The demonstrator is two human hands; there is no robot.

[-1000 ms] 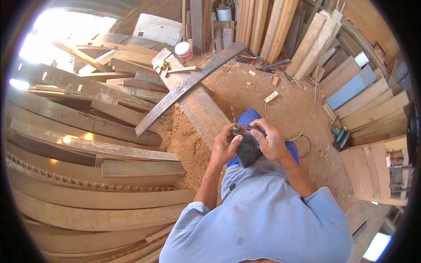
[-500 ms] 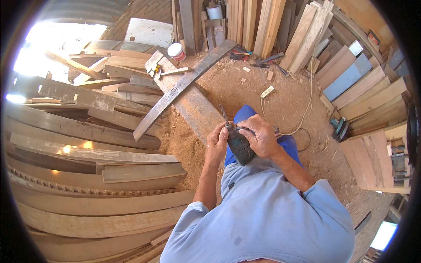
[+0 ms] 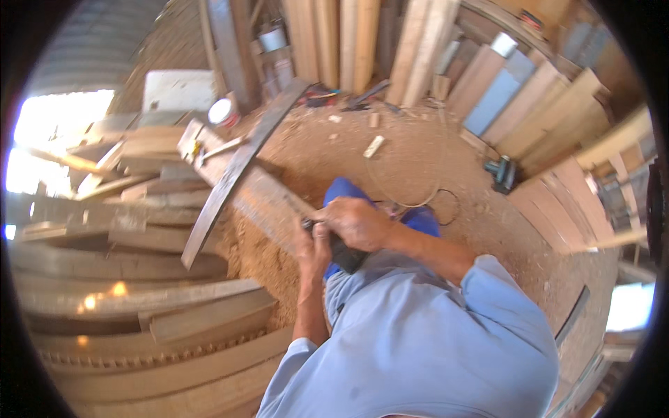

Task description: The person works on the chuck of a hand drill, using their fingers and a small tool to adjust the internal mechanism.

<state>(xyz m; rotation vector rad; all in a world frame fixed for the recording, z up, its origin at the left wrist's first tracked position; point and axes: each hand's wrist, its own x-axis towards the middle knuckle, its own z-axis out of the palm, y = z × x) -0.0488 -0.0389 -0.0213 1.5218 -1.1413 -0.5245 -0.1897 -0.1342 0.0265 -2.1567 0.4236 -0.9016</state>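
Over the sawdust floor [image 3: 418, 160], both hands are gripping the drill [image 3: 341, 252] at waist height, right hand [image 3: 355, 221] clamping on top, left hand [image 3: 311, 245] nearer its bit end, pointing left toward the plank [image 3: 261, 198].

At my ten o'clock a long dark plank [image 3: 233, 174] lies slanted across a broad grey beam [image 3: 258, 198], with a white tub [image 3: 220, 111] near its far end. Stacked curved boards [image 3: 139, 327] fill my nine o'clock side. At twelve, pale boards [image 3: 348, 38] lean upright. A small wood offcut [image 3: 373, 146] lies on the sawdust floor [image 3: 327, 153] at one o'clock, and a teal power tool [image 3: 503, 173] sits at two, beside leaning planks [image 3: 550, 104].
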